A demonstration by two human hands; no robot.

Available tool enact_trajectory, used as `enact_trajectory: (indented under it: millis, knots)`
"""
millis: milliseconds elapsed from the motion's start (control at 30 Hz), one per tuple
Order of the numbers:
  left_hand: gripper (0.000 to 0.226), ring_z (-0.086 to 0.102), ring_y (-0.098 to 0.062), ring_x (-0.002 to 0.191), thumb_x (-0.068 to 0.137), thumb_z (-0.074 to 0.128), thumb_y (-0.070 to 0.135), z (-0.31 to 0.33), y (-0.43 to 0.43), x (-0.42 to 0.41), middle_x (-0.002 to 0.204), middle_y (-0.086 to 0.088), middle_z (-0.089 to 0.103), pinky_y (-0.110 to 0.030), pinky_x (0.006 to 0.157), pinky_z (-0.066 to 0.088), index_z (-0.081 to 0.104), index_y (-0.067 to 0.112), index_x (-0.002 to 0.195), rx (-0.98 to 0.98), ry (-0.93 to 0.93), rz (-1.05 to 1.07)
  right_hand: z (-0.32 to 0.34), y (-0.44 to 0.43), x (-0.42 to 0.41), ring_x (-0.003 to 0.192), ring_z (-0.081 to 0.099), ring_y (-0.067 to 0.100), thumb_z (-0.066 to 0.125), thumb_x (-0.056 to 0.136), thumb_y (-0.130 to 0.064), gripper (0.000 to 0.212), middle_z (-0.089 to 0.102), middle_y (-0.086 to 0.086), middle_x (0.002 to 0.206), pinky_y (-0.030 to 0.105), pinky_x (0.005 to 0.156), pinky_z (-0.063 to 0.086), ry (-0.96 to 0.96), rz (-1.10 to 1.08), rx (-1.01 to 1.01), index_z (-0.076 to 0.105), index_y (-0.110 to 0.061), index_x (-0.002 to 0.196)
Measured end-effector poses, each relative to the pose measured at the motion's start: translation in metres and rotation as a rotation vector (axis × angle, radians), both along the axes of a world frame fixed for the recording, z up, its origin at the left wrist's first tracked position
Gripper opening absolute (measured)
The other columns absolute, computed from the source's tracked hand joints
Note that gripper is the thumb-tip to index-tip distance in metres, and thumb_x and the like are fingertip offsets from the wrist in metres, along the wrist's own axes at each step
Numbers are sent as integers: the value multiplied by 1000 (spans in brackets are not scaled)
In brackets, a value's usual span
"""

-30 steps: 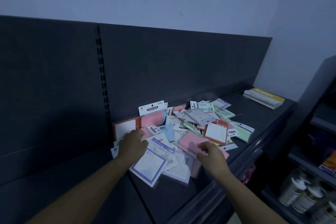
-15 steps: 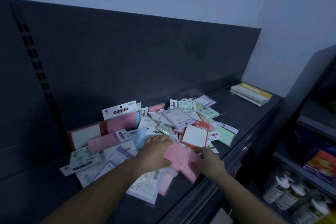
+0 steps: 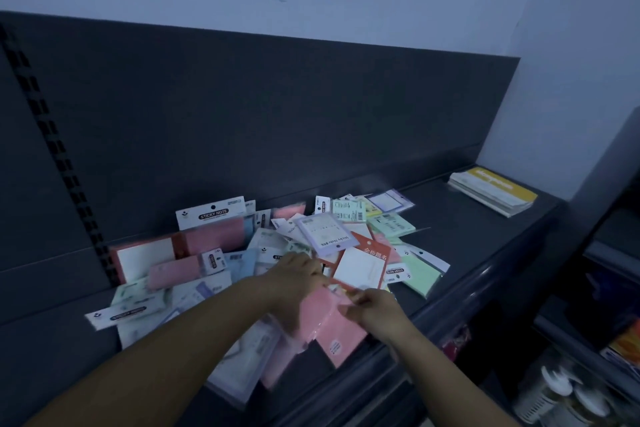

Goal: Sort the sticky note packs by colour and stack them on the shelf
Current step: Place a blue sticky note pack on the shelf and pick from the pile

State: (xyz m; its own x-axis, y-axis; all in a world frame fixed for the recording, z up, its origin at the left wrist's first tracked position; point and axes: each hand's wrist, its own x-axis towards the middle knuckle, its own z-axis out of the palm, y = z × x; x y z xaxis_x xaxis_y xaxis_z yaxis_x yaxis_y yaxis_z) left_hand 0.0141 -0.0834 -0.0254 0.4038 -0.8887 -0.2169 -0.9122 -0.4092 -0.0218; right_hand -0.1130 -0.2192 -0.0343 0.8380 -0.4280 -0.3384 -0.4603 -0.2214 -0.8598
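A heap of sticky note packs (image 3: 311, 239) in pink, green, lilac, blue and white lies on the dark shelf (image 3: 467, 229). A pink pack (image 3: 325, 329) at the heap's near edge is tilted toward me. My left hand (image 3: 294, 284) holds its left side, fingers curled over the top. My right hand (image 3: 372, 307) pinches its upper right corner. Just behind my hands lies a red-framed pack with a white pad (image 3: 360, 267). Several pink packs (image 3: 214, 239) lean against the back panel at the left.
A stack of yellow-and-white pads (image 3: 491, 191) sits at the shelf's far right end. A second shelving unit (image 3: 606, 322) with bottles and coloured goods stands at the right. The shelf's raised front lip (image 3: 433, 322) runs below my right wrist.
Both hands have closed in on the pink pack and tilted it up from the heap's near edge. The view has swung a little to the left.
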Motion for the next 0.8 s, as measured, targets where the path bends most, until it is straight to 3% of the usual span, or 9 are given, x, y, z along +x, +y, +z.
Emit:
enact_trajectory:
  millis: [100, 200, 267, 333, 433, 500, 567, 667, 800]
  knots:
    - [71, 30, -21, 115, 60, 77, 49, 11, -8, -4, 121, -2, 37, -31, 97, 21, 47, 20, 118, -52, -107, -10, 5, -4, -4, 74, 60, 14, 66, 84, -11, 15, 65, 4, 83, 19, 58, 46, -89, -7, 72, 52, -11, 80]
    - [37, 40, -17, 102, 70, 74, 38, 30, -6, -3, 106, 4, 50, -30, 84, 30, 56, 19, 96, -242, 18, 99, 11, -12, -5, 71, 53, 11, 67, 84, -13, 14, 56, -1, 80, 21, 61, 41, -202, -53, 111, 53, -13, 83]
    - [24, 46, -15, 84, 74, 73, 27, 44, 5, -4, 83, 7, 51, -29, 69, 32, 51, 20, 79, -389, 166, 189, 14, -16, -4, 73, 52, 15, 65, 85, -12, 11, 56, 3, 84, 25, 65, 41, -283, -107, 120, 54, -15, 86]
    - [31, 45, -17, 72, 79, 70, 18, 54, 19, -7, 72, 5, 47, -30, 63, 34, 41, 22, 70, -519, 236, 296, 15, -16, -1, 73, 55, 20, 61, 87, -9, 11, 58, 8, 83, 26, 63, 43, -375, -146, 144, 53, -16, 85]
    - [24, 41, -16, 66, 80, 69, 14, 64, 44, -16, 71, -2, 47, -28, 59, 32, 46, 11, 75, -855, 329, 574, 19, -9, 5, 76, 59, 23, 59, 89, -9, 12, 62, 10, 87, 30, 60, 47, -493, -166, 195, 50, -18, 89]
    - [21, 47, -18, 66, 79, 70, 11, 63, 65, -23, 74, -8, 52, -29, 60, 38, 52, 1, 83, -1096, 442, 809, 21, 0, 12, 79, 61, 18, 57, 90, -8, 17, 63, 2, 90, 28, 58, 49, -538, -145, 233, 48, -21, 97]
    - [14, 57, -20, 64, 80, 69, 5, 56, 90, -35, 76, -9, 60, -25, 52, 46, 56, 4, 86, -1293, 624, 1029, 23, 16, 18, 80, 60, 10, 55, 90, -6, 25, 62, -4, 90, 21, 56, 48, -551, -91, 262, 46, -23, 106]
    - [13, 55, -19, 53, 82, 60, -2, 43, 133, -59, 65, -9, 58, -21, 39, 45, 55, 9, 77, -1417, 824, 1281, 23, 54, 21, 79, 61, 13, 53, 90, -3, 32, 63, 1, 89, 27, 62, 51, -489, 9, 370, 44, -23, 114]
    - [9, 58, -19, 51, 88, 53, 4, 39, 193, -87, 58, -6, 59, -26, 45, 53, 56, 5, 80, -1527, 814, 1468, 23, 113, 17, 76, 60, 18, 52, 88, -3, 40, 62, 3, 85, 30, 62, 48, -439, 151, 434, 42, -27, 119]
